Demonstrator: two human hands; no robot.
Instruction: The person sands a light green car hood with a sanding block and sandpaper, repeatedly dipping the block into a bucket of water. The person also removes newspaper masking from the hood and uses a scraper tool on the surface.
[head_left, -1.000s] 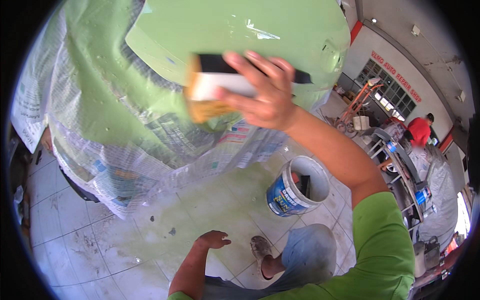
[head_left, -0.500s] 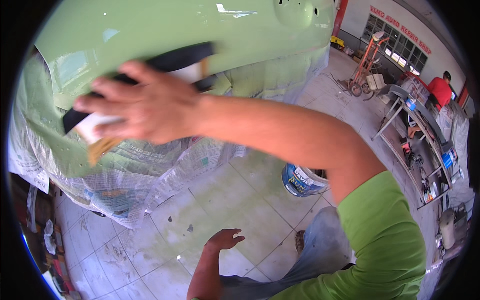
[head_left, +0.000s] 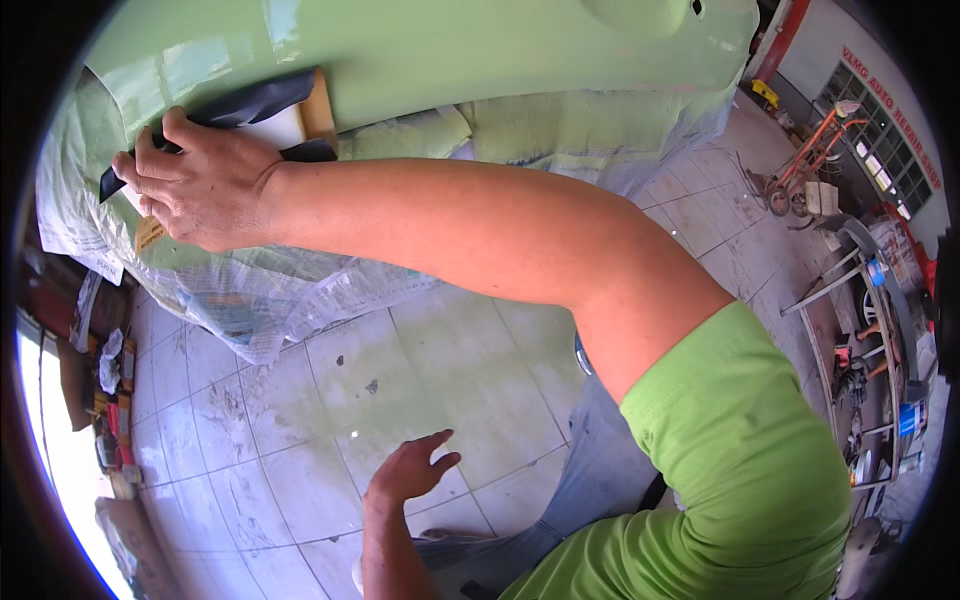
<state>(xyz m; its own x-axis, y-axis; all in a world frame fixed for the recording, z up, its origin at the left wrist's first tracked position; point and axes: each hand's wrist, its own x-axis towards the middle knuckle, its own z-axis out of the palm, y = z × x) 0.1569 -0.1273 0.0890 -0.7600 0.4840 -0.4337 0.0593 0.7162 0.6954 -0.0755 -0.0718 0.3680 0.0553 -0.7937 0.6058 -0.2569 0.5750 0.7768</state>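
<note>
My right hand (head_left: pixel 210 180) reaches across to the upper left, its fingers wrapped over a long white sanding block (head_left: pixel 280 128). Black sandpaper with a tan-brown back wraps the block, and its ends curl out past the hand. The block lies against the lower left edge of a glossy pale green car body panel (head_left: pixel 400 60); its working face is hidden. Lower down, my left hand (head_left: pixel 405 470) hangs over the floor beside my leg, holding nothing, with thumb and fingers apart.
Masking newspaper and plastic (head_left: pixel 270 300) hang below the panel. Pale tiles with green overspray (head_left: pixel 430 350) cover the floor. A metal rack with parts (head_left: pixel 880 350) and an orange hand truck (head_left: pixel 815 160) stand at right. Assorted items (head_left: pixel 115 400) line the left side.
My right hand and the sanding block have moved left along the panel's lower edge. The view has shifted, and the paint bucket is now mostly behind my arm. My left hand stays open.
</note>
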